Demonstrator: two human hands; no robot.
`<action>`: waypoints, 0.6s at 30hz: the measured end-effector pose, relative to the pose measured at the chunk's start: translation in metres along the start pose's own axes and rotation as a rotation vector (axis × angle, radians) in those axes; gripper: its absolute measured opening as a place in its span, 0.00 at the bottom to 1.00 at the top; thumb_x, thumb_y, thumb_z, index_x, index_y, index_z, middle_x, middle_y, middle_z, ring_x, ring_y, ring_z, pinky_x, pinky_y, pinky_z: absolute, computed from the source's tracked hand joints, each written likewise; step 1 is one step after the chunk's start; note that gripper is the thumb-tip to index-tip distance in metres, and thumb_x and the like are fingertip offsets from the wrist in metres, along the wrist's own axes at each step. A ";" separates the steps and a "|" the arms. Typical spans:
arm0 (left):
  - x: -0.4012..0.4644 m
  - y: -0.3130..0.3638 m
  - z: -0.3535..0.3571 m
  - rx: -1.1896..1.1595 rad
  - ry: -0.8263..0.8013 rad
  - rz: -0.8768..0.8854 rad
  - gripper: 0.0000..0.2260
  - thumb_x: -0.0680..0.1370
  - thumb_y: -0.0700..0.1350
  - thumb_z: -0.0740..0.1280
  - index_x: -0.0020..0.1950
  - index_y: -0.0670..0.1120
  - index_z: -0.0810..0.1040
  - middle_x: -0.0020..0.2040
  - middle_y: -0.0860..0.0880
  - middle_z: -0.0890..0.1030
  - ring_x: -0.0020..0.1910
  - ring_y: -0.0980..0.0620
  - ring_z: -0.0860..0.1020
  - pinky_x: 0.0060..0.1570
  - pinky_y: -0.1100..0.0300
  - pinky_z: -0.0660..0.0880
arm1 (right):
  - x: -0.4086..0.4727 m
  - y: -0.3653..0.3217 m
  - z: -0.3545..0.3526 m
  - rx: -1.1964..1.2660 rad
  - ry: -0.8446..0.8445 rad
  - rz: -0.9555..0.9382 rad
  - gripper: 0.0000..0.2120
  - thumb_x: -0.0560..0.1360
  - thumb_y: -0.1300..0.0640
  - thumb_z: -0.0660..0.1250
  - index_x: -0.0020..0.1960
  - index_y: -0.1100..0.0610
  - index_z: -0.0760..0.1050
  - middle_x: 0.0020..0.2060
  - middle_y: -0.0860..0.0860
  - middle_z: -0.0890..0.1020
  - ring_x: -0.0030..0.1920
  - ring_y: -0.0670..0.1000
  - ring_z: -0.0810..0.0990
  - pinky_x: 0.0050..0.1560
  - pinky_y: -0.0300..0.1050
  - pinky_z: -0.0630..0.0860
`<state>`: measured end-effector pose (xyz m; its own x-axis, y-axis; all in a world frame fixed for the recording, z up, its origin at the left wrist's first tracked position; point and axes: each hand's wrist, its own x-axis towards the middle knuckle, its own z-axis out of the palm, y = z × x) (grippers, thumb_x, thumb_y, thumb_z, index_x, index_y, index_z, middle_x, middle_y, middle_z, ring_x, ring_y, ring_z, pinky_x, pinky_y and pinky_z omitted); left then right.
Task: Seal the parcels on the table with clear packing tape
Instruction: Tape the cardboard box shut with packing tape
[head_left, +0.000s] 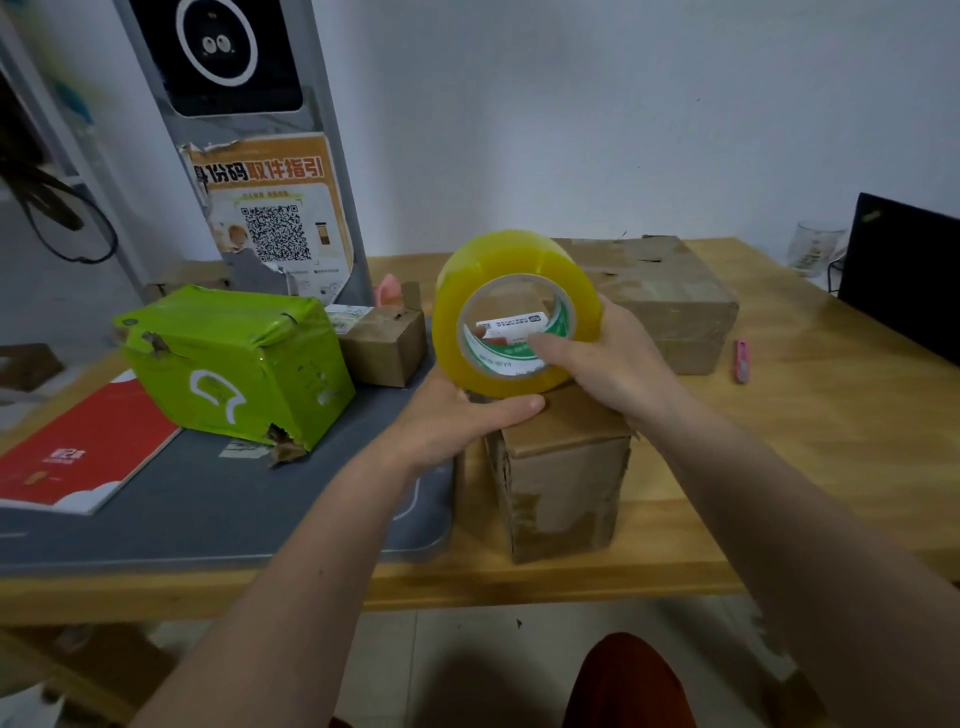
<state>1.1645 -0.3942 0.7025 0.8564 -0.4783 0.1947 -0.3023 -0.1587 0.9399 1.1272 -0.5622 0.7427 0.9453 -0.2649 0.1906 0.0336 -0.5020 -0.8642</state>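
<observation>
A thick yellowish roll of clear packing tape (498, 270) is held up on edge above a small brown cardboard parcel (563, 478) near the table's front edge. My right hand (608, 358) grips the roll, thumb hooked into its core. My left hand (457, 421) holds the roll's lower edge, thumb lying along the parcel's top. A larger brown parcel (670, 301) sits behind, a small brown box (384, 343) at centre left, and a green wrapped parcel (234, 358) further left.
The wooden table (810, 436) carries a grey mat (208, 509) with a red booklet (88, 447). A pink utility knife (742, 359) lies at right, near a black laptop (904, 270) and a glass (815, 252). A grey kiosk (244, 150) stands behind.
</observation>
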 end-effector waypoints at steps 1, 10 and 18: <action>0.001 -0.001 -0.001 0.027 -0.009 -0.013 0.33 0.69 0.47 0.79 0.72 0.52 0.70 0.64 0.60 0.77 0.60 0.69 0.75 0.51 0.76 0.71 | 0.001 -0.001 -0.003 -0.046 0.009 -0.009 0.24 0.62 0.40 0.68 0.55 0.50 0.76 0.50 0.48 0.82 0.51 0.52 0.80 0.54 0.56 0.78; 0.002 0.005 -0.003 0.087 -0.054 -0.121 0.46 0.71 0.49 0.76 0.80 0.50 0.50 0.65 0.65 0.67 0.72 0.57 0.63 0.68 0.61 0.64 | 0.005 0.016 -0.046 0.385 -0.002 0.169 0.15 0.76 0.64 0.67 0.62 0.57 0.74 0.50 0.57 0.84 0.45 0.53 0.85 0.36 0.50 0.83; 0.002 0.013 -0.007 0.168 -0.104 -0.157 0.47 0.70 0.52 0.76 0.80 0.50 0.49 0.74 0.61 0.64 0.72 0.56 0.64 0.63 0.71 0.65 | 0.000 0.032 -0.040 0.775 0.015 0.238 0.18 0.73 0.62 0.70 0.62 0.60 0.75 0.52 0.58 0.85 0.51 0.56 0.85 0.45 0.55 0.82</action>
<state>1.1656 -0.3917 0.7166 0.8534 -0.5211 0.0124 -0.2421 -0.3753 0.8947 1.1153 -0.6115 0.7337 0.9511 -0.3065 -0.0378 0.0526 0.2813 -0.9582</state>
